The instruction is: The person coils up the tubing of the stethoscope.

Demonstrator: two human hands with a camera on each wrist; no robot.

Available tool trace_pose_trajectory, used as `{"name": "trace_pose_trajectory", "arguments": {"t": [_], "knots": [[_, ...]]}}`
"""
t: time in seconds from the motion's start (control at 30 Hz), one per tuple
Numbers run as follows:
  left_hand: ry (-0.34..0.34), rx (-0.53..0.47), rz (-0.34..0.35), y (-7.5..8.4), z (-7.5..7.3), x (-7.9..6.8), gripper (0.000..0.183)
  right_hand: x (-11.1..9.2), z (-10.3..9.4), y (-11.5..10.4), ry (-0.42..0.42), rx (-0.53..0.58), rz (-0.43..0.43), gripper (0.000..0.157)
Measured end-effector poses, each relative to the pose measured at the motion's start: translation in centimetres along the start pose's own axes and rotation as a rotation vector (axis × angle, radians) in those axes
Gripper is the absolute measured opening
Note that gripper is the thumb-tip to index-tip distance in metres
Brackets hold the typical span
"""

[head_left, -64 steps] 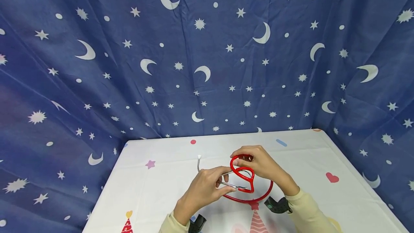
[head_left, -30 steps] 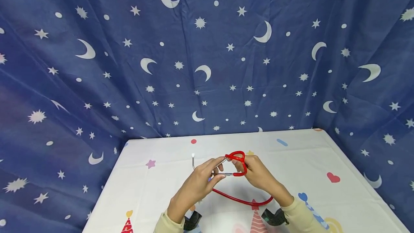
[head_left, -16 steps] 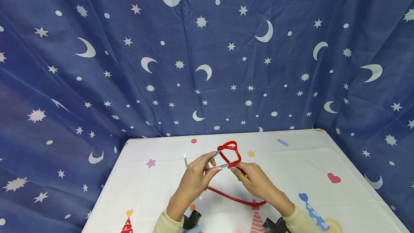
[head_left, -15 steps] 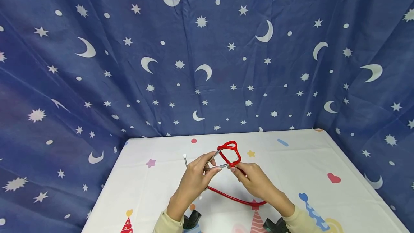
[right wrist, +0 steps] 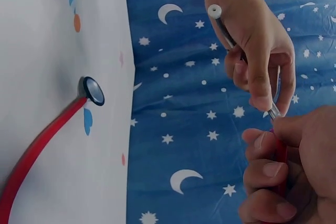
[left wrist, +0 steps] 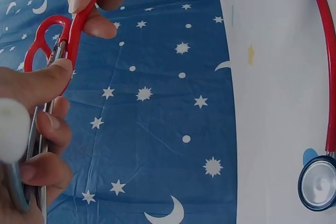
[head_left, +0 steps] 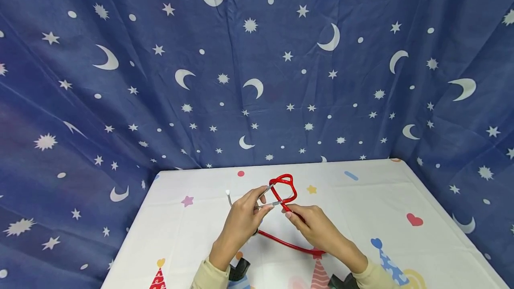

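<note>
A stethoscope with red tubing (head_left: 293, 191) is held above the table between both hands. My left hand (head_left: 239, 220) grips its metal ear tubes (head_left: 267, 189), and one white ear tip (head_left: 227, 192) sticks out past the fingers. My right hand (head_left: 317, 229) pinches the red tube just below where it forks, as the left wrist view also shows. Between the hands the two red branches make a crossed loop. The round chest piece (left wrist: 317, 183) lies on the table at the tube's far end; in the right wrist view the chest piece (right wrist: 93, 91) rests near the cloth's printed shapes.
A white tablecloth (head_left: 192, 231) printed with colourful shapes covers the table. Behind it hangs a dark blue curtain (head_left: 225, 137) with white moons and stars. A black wrist camera (head_left: 239, 270) sits at the left cuff, another (head_left: 341, 282) at the right.
The right hand has moved from the top of the red loop down to the tube below the fork. The left hand has shifted left, and the loop has risen and turned.
</note>
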State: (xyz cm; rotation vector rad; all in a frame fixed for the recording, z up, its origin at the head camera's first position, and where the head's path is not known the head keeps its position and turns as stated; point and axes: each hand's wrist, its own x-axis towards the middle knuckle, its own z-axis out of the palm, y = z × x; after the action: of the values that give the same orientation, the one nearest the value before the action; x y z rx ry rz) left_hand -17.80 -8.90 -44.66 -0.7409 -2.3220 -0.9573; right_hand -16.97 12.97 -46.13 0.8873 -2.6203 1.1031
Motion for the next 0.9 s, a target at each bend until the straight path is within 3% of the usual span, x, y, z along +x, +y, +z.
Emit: {"name": "trace_pose_trajectory", "arguments": {"t": [0.23,0.43,0.6,0.77,0.9], "knots": [[0.024,0.08,-0.016,-0.8,0.5,0.1,0.045,-0.5,-0.5,-0.1,-0.021,-0.038,0.018,0.019],[0.07,0.151,-0.075,-1.6,-0.5,-0.1,0.047,-1.0,-1.4,-0.6,-0.062,-0.058,0.046,0.025],[0.093,0.18,-0.075,-1.8,-1.0,-0.2,0.046,-1.4,-1.6,-0.6,-0.054,-0.051,0.029,0.02],[0.16,0.191,-0.129,-2.1,-1.2,-0.2,0.046,-1.5,-1.6,-0.9,-0.048,-0.018,0.016,0.017],[0.165,0.186,-0.148,-2.2,-1.3,-0.2,0.045,-1.5,-1.6,-1.1,-0.003,-0.031,-0.021,0.018]]}}
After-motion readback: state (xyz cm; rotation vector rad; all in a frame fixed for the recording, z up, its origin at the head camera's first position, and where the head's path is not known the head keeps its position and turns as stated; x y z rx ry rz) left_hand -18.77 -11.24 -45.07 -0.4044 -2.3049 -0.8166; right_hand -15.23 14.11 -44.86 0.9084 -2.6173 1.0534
